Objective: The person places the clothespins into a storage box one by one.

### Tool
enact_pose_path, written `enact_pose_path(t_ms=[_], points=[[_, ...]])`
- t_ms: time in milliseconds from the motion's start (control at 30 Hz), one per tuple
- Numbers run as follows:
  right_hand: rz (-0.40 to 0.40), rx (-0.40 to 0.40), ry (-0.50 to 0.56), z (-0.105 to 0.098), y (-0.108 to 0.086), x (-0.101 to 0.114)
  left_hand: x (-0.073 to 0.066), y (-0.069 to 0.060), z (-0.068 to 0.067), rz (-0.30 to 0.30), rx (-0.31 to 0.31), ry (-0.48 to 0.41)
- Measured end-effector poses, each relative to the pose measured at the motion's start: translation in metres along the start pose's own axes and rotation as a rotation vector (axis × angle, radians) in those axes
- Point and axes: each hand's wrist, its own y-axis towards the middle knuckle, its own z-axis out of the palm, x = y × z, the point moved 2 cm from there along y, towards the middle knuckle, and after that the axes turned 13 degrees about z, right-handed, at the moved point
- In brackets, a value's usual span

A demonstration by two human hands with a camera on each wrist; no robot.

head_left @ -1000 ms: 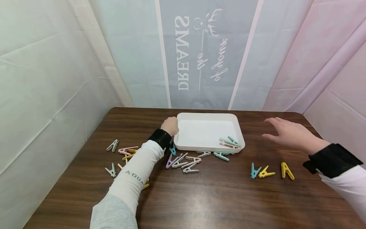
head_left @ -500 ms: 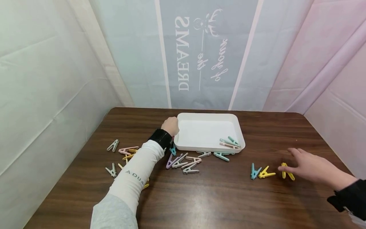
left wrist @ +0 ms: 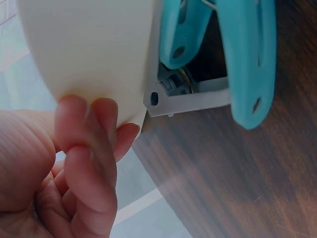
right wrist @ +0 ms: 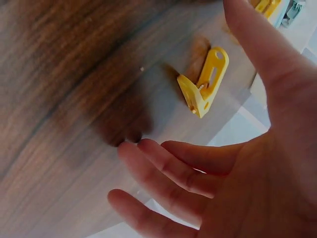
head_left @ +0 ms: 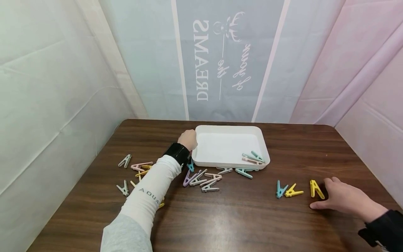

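My left hand [head_left: 187, 139] holds the left edge of a white tray [head_left: 223, 141]. In the left wrist view its curled fingers [left wrist: 86, 129] pinch the tray wall, beside a turquoise clothespin [left wrist: 247, 64] and a grey one [left wrist: 193, 101]. At the right of the table, my right hand [head_left: 347, 197] reaches low with fingers spread and nothing in them. Just left of it lies a yellow clothespin [head_left: 316, 189], between thumb and fingers but apart from them in the right wrist view. Inside the tray, several clothespins [head_left: 253, 158] lie at the near right corner.
A blue clothespin [head_left: 280, 189] and another yellow clothespin [head_left: 294, 191] lie further left of the right hand. Several pale clothespins [head_left: 207, 180] are strewn before the tray. More clothespins [head_left: 141, 166] lie around the left forearm, which hides some. Cloth hangs behind the table [head_left: 239, 217].
My right hand has come down and toward me from above the table's right side, passing over the yellow clothespin to its right. The left hand and the tray stay put.
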Motion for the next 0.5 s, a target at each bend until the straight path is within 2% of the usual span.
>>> enact_pose_path(t_ms=[500], points=[[-0.023,-0.064,0.010,-0.0028,-0.0077,0.0057,0.0012,0.0032,0.0027,-0.015,0.006,0.014]])
